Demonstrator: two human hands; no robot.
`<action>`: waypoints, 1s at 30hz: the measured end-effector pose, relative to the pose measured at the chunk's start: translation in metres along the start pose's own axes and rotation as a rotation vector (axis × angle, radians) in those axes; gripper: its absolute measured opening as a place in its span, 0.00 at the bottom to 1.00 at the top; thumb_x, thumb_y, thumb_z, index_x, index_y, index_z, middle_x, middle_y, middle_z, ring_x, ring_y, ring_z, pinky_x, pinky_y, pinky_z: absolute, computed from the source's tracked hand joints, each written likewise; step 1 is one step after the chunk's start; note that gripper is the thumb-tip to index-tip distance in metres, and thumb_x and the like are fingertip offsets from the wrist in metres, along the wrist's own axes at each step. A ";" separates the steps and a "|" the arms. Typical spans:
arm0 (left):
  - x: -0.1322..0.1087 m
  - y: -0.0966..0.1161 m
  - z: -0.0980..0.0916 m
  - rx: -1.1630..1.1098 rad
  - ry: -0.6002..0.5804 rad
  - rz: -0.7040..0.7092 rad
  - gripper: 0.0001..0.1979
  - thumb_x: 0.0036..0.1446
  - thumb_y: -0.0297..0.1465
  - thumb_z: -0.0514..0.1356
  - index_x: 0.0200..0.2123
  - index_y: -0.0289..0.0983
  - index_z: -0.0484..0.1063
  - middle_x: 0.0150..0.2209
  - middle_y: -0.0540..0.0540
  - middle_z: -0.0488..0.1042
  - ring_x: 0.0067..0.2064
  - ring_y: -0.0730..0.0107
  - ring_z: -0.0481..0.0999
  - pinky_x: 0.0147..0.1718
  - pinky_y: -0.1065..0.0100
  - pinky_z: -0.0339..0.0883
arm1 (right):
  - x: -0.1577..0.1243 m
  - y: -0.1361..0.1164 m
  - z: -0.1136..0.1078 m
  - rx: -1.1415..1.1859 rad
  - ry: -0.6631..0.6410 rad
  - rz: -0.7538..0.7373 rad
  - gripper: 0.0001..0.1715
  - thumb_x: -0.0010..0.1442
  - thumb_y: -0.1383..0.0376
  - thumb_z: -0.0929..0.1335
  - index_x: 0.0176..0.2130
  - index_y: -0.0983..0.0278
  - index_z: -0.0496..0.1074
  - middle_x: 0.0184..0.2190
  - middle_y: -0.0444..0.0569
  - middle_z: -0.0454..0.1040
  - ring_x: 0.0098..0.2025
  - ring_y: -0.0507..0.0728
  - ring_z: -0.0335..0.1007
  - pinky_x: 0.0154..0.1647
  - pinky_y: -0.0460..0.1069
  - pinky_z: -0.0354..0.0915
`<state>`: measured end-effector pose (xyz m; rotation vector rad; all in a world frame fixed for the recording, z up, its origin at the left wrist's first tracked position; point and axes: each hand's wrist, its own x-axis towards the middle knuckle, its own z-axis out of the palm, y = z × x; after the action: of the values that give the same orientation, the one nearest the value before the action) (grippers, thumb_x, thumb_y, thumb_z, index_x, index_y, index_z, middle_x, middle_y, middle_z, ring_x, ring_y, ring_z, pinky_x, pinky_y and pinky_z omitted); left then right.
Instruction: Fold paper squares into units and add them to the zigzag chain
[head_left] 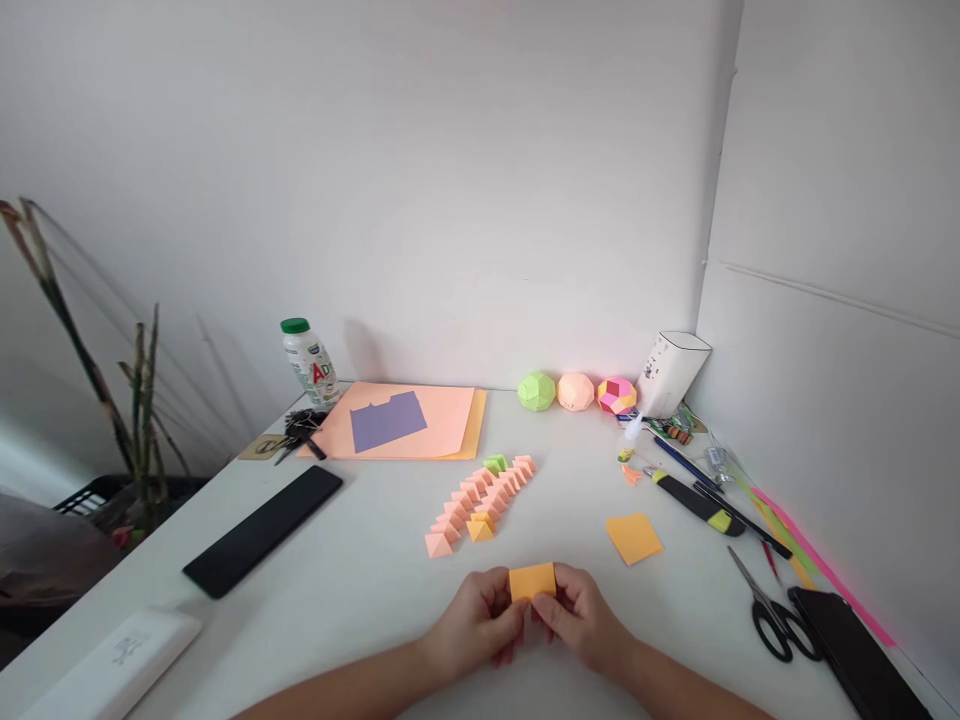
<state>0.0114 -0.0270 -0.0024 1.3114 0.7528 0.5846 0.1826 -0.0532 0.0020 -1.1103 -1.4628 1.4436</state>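
Observation:
Between my two hands is a small orange piece of paper (532,580), its upper part showing as a rectangle; it looks folded. My left hand (486,615) pinches its left side, thumb in front. On the opposite side my right hand (583,612) grips it the same way. To the right on the white table lies a stack of orange square paper (634,538). Beyond my hands stand two rows of folded paper pieces (454,515), mostly peach, with some green ones at the far end (496,464) and orange ones at the near end (481,527).
Three faceted paper balls (575,392) sit by the wall. Right: a box cutter (697,503), scissors (776,615), a black phone (859,650), a glue bottle (631,435) and a white holder (671,372). Left: coloured sheets (450,420), a bottle (310,362), keys (303,428), a black slab (262,530).

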 end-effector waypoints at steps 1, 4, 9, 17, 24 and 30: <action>0.000 -0.001 -0.001 -0.024 0.007 -0.004 0.16 0.53 0.43 0.57 0.28 0.36 0.61 0.17 0.53 0.69 0.15 0.79 0.64 0.13 0.76 0.55 | 0.000 0.000 0.000 0.008 0.012 -0.001 0.17 0.58 0.55 0.65 0.31 0.67 0.66 0.21 0.41 0.62 0.22 0.48 0.57 0.22 0.44 0.57; 0.002 -0.002 -0.003 -0.121 0.036 -0.016 0.17 0.52 0.45 0.58 0.27 0.37 0.58 0.17 0.54 0.69 0.14 0.79 0.65 0.13 0.76 0.56 | 0.000 0.000 -0.001 0.024 0.048 0.002 0.19 0.58 0.52 0.65 0.32 0.67 0.65 0.20 0.40 0.61 0.20 0.47 0.56 0.21 0.44 0.57; 0.004 0.004 -0.005 -0.287 0.055 -0.004 0.18 0.54 0.46 0.56 0.28 0.38 0.57 0.20 0.52 0.71 0.16 0.76 0.68 0.14 0.75 0.60 | 0.001 0.004 -0.001 0.023 0.115 0.030 0.20 0.57 0.51 0.65 0.31 0.66 0.64 0.21 0.41 0.63 0.19 0.48 0.59 0.20 0.44 0.58; 0.005 0.006 -0.007 -0.295 0.001 0.012 0.18 0.57 0.46 0.53 0.29 0.35 0.60 0.21 0.50 0.70 0.17 0.76 0.69 0.14 0.75 0.61 | 0.002 0.002 0.001 -0.056 0.103 0.006 0.20 0.59 0.54 0.63 0.33 0.68 0.72 0.23 0.44 0.66 0.20 0.49 0.63 0.19 0.44 0.60; 0.004 0.006 -0.008 -0.292 0.018 0.033 0.18 0.56 0.45 0.55 0.29 0.34 0.63 0.25 0.49 0.70 0.20 0.76 0.69 0.15 0.74 0.62 | 0.004 0.003 0.000 -0.054 0.131 -0.054 0.15 0.59 0.58 0.64 0.37 0.66 0.75 0.26 0.45 0.68 0.20 0.49 0.64 0.19 0.44 0.62; 0.005 0.003 -0.008 -0.248 0.034 0.030 0.16 0.55 0.43 0.57 0.31 0.35 0.64 0.24 0.51 0.69 0.19 0.78 0.67 0.16 0.74 0.62 | 0.003 0.005 0.000 -0.093 0.129 -0.081 0.13 0.57 0.66 0.64 0.38 0.63 0.76 0.30 0.46 0.69 0.20 0.48 0.65 0.20 0.44 0.63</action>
<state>0.0081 -0.0179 -0.0009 1.0872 0.6663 0.7023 0.1821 -0.0502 -0.0029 -1.1653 -1.4784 1.2356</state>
